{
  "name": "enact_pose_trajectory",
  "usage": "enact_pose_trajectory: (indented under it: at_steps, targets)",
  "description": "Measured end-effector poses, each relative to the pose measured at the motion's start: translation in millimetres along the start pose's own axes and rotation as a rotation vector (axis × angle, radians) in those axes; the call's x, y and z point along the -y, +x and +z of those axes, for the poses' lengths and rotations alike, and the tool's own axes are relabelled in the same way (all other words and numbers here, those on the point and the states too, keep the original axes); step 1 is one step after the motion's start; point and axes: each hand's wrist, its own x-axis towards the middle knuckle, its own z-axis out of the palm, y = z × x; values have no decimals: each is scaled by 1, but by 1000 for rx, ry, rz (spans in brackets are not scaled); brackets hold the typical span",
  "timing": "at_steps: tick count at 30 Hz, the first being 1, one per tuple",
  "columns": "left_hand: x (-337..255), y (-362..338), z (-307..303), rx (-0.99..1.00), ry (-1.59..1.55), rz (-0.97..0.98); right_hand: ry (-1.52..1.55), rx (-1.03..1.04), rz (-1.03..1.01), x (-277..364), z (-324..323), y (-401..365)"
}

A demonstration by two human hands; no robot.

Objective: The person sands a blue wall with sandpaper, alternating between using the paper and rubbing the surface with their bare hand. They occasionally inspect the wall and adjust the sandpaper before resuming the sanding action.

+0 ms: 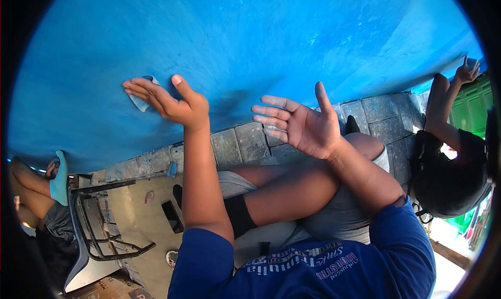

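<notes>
My left hand (175, 104) is side-on at the blue wall (250, 32), thumb raised and fingers stretched out together. Behind those fingers is a thin, curled, pale blue-grey piece of sandpaper (141, 103), held against the wall; part of it is hidden by the hand. My right hand (308, 125) is in front of the wall's lower part with its palm showing. Its fingers are spread, nothing is in them, and whitish dust coats the fingertips.
Grey paving blocks (250, 141) run along the wall's foot. A dark phone (172, 217) lies on the floor beside a metal-legged chair (86, 247). Another person's hand (468, 69) is near the wall at right; someone else sits at far left. Cardboard (109, 288) lies at lower left.
</notes>
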Motion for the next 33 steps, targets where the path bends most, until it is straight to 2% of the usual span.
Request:
enact_pose_trajectory:
  at_steps: [9,11,15,17,21,24,26,30,32,33]
  targets:
    - [-1,0,3,-23,9,-17,138,-84,-85,4,1,1]
    - [0,0,3,-24,9,-13,-401,-108,-224,-3,-7,0]
    - [-1,1,2,-22,2,-4,-292,-34,-167,-2,-12,-5]
    - [-2,1,2,-18,29,7,-442,-145,-165,-4,-4,-3]
    - [0,2,4,-39,-28,31,-419,-225,-237,-6,0,-2]
    - [0,2,4,-48,-22,58,-513,-136,-142,-2,2,-7]
    - [1,3,4,-51,-20,68,-699,-246,-53,-1,10,-8]
    - [-2,3,3,-45,-16,56,-655,-171,-219,-7,8,-7]
    - [-2,2,4,-63,-29,15,-895,-142,-133,-7,10,-10]
    - [-2,2,4,-68,-29,17,-1154,-201,-60,-6,7,-11]
